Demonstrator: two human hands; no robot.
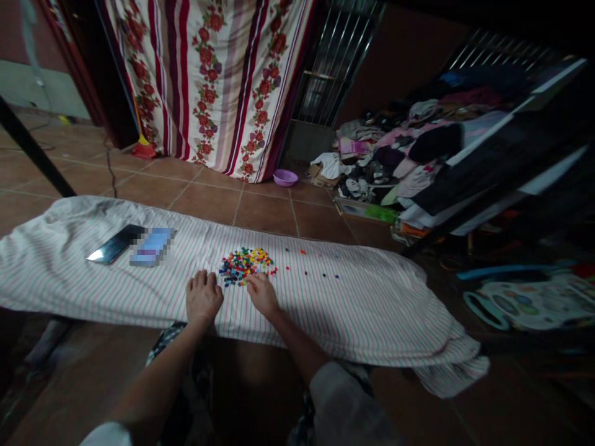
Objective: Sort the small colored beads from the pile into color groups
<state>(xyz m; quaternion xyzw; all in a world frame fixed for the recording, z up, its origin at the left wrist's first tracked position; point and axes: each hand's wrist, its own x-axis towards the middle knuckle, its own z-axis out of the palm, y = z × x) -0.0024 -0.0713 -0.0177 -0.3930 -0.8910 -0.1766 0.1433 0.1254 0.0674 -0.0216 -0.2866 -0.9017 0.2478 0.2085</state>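
Observation:
A loose pile of small bead-like pieces (246,263) in many colours lies on a striped cloth (362,310). My right hand (263,294) is at the near edge of the pile, its thumb and forefinger pinched together among the pieces. Whatever sits between those fingertips is too small to make out. Just left of the pile, my left hand (203,298) rests palm down on the cloth, fingers laid forward and holding nothing. To the right of the pile, several single pieces (305,273) are spread apart in two rough rows.
A dark phone (118,243) and a blurred-out flat item (152,246) lie on the cloth's left side. Beyond are a floral curtain (209,80), a red broom (144,147), a purple basin (285,178) and heaped clothes (385,148). Dark posts (37,148) flank the cloth.

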